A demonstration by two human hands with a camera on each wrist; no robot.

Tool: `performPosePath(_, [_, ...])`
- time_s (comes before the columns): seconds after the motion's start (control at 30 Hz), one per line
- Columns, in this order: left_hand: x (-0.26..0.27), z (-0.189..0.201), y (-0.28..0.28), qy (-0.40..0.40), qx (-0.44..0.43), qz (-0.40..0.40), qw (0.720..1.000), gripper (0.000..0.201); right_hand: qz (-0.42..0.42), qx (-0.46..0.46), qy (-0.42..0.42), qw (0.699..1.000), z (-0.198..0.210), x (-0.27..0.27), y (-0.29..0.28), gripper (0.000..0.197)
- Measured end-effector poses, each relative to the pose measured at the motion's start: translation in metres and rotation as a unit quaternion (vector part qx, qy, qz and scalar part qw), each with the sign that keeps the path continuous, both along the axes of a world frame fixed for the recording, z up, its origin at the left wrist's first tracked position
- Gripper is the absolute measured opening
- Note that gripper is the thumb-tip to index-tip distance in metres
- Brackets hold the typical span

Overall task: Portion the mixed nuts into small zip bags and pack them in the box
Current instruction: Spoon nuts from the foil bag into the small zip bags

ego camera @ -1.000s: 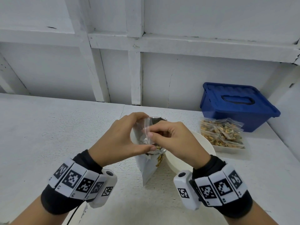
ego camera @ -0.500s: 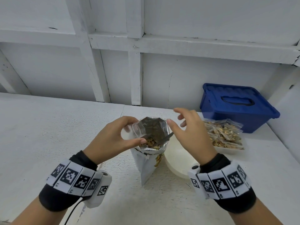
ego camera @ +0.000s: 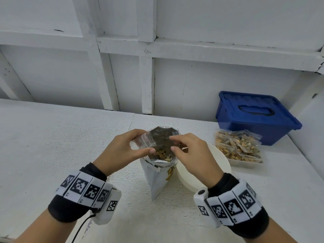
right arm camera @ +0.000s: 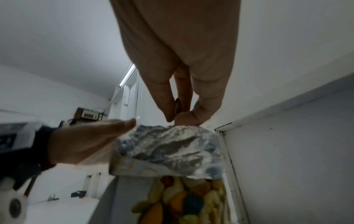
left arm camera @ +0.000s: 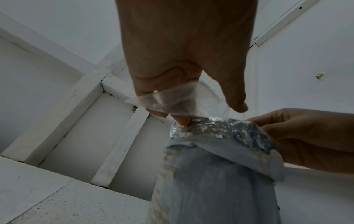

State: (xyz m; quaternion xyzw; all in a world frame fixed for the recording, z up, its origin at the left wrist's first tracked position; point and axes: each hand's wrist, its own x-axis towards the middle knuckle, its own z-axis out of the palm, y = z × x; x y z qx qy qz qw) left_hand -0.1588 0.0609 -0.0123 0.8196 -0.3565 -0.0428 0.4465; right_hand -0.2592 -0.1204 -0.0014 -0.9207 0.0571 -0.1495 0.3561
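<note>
Filled bags [ego camera: 238, 148] were stacked by the closed box [ego camera: 254, 116] at the desk's right edge — another zip bag [ego camera: 142, 140], empty, was pinched by the left hand [ego camera: 121, 153], while the right hand [ego camera: 191, 155] fingers were bunched together, seemingly empty.

White painted wall [ego camera: 210, 88] with framed timber battens [ego camera: 146, 85] behind a white textured worktop [ego camera: 52, 137]; fluorescent tube [right arm camera: 128, 75] overhead.

no legible text, only coded wristband markers [ego camera: 82, 185]
</note>
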Motion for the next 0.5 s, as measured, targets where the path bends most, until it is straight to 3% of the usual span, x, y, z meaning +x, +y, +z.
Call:
performPosePath(0.13, [0.0021,-0.0005,0.0022,0.015,0.001,0.000,1.000,0.061,-0.005,0.006,-0.029,1.000,-0.0008,0.0078,0.0023,0.033])
performPosePath(0.3, [0.0038,-0.0019,0.0031,0.027,-0.007,0.008,1.000,0.050,0.027,-0.056,-0.008,0.998,-0.0061,0.0089,0.0057,0.034])
performPosePath(0.5, [0.0043,-0.0035,-0.0005,0.034,-0.018,0.013,0.999,0.046,0.004,-0.126,-0.120,0.985,0.0008,0.0099,-0.0038,0.026])
